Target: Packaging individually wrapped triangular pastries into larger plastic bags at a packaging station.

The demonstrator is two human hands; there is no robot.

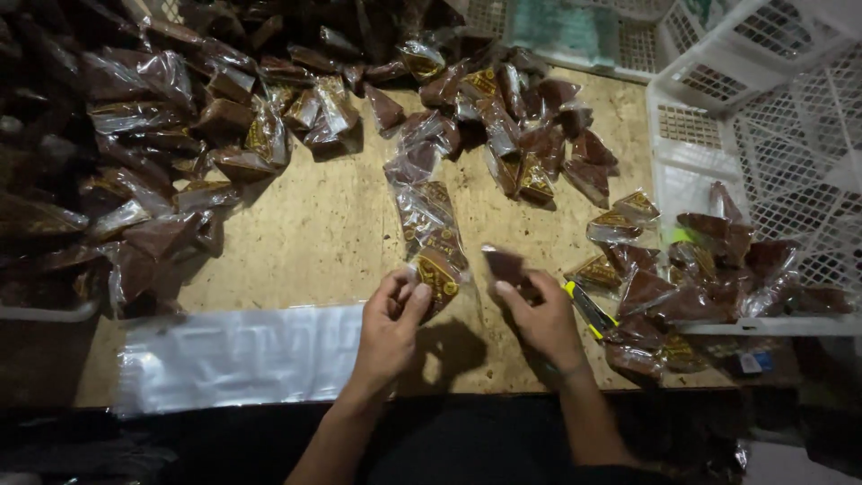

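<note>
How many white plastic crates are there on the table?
2. One white crate stands at the right edge of the table, holding brown wrapped packets; the other crate lies at the top, behind it. More may sit out of view.

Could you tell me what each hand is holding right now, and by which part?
The left hand pinches the near end of a clear wrapped packet. The right hand holds a dark brown piece by its near edge.

Dark brown wedge-shaped cakes in clear plastic wrappers point(431, 242) carry yellow patterned labels, just beyond the left hand point(391, 328). A yellow-handled cutter point(585, 305) lies beside the right hand point(543, 319); the white plastic lattice crate point(763, 117) stands farther right on pale speckled board point(332, 224).
</note>
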